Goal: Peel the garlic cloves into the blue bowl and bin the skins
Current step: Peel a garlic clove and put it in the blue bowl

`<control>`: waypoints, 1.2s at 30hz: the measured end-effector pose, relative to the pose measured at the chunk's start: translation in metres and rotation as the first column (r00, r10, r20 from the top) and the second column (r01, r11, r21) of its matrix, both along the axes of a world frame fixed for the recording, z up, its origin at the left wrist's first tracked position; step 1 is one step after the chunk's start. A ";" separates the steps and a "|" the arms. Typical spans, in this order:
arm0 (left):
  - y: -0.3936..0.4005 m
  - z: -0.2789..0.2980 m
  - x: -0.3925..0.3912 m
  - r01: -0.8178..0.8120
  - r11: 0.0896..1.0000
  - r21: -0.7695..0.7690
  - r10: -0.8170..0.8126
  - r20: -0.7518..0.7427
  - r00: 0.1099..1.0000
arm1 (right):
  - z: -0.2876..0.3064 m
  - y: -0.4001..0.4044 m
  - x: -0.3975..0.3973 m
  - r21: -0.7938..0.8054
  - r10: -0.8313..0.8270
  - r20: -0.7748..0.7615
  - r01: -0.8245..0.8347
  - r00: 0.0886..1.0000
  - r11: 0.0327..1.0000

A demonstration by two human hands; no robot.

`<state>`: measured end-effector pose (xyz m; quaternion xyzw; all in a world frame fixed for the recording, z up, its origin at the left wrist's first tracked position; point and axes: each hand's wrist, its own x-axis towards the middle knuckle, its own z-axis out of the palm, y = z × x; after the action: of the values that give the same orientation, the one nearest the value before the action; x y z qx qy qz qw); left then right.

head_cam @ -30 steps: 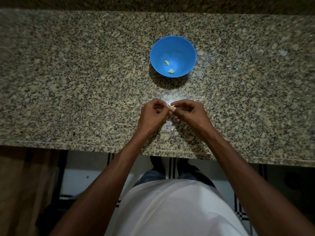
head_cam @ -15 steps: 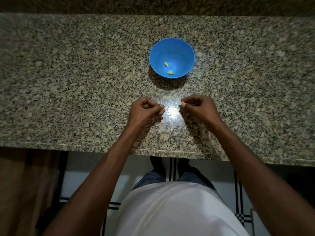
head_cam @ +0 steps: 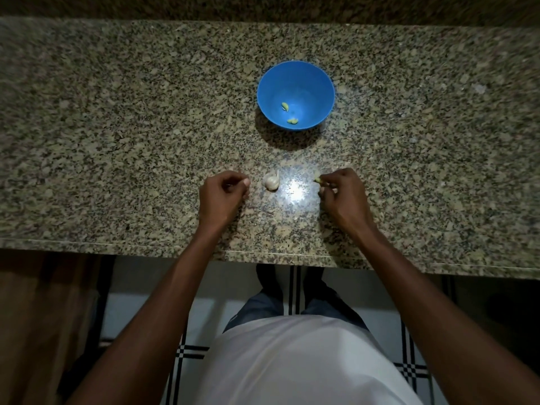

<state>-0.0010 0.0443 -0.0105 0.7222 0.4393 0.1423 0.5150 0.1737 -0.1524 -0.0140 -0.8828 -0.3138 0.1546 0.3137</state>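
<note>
hands apart over counter (head_cam: pixel 117 141), garlic between them, clove pinched on the right.
garlic bulb (head_cam: pixel 271 181) is seen lying on the counter between the two hands, touching neither. left hand (head_cam: pixel 223 197) is curled over the counter left of the bulb; something pale may be pinched at its fingertips, but it cannot be told. a small yellowish clove (head_cam: pixel 317 180) is pinched at the tips of the right hand (head_cam: pixel 342 194), right of the bulb and a bright glare spot. blue bowl (head_cam: pixel 295 80) is set farther back, well apart from the hands; two peeled cloves (head_cam: pixel 285 106) are lying in it. white shirt (head_cam: pixel 292 361) is seen at the bottom, tiled floor (head_cam: pixel 409 369) below.
</note>
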 end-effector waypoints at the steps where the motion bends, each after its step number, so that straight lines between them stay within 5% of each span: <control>1: -0.001 -0.001 -0.004 0.001 0.999 0.033 0.000 -0.022 1.000 | -0.004 0.000 -0.011 -0.021 0.032 0.010 -0.032 0.999 0.999; 5: -0.008 -0.006 -0.012 0.064 0.986 0.153 -0.049 -0.097 0.994 | -0.010 0.002 -0.053 -0.022 0.148 0.064 -0.146 0.987 0.989; 11: -0.023 -0.013 -0.021 0.159 0.975 0.153 -0.147 -0.084 0.986 | -0.009 0.002 -0.051 0.051 0.074 0.013 -0.074 0.997 0.996; 19: -0.019 -0.013 -0.027 0.158 0.974 0.161 -0.148 -0.073 0.986 | 0.003 0.020 -0.040 -0.100 0.222 0.087 -0.213 0.971 0.972; 25: -0.016 -0.017 -0.023 0.146 0.974 0.173 -0.140 -0.046 0.989 | 0.024 0.032 0.011 0.018 -0.132 -0.086 0.134 0.988 0.991; 36: -0.018 -0.027 -0.024 0.188 0.928 0.322 -0.176 -0.066 0.982 | 0.016 -0.007 -0.035 -0.067 -0.205 -0.029 0.202 0.978 0.977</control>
<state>-0.0249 0.0267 -0.0374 0.8376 0.3498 0.1517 0.3911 0.1388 -0.1598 0.0021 -0.9169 -0.2109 0.1475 0.3052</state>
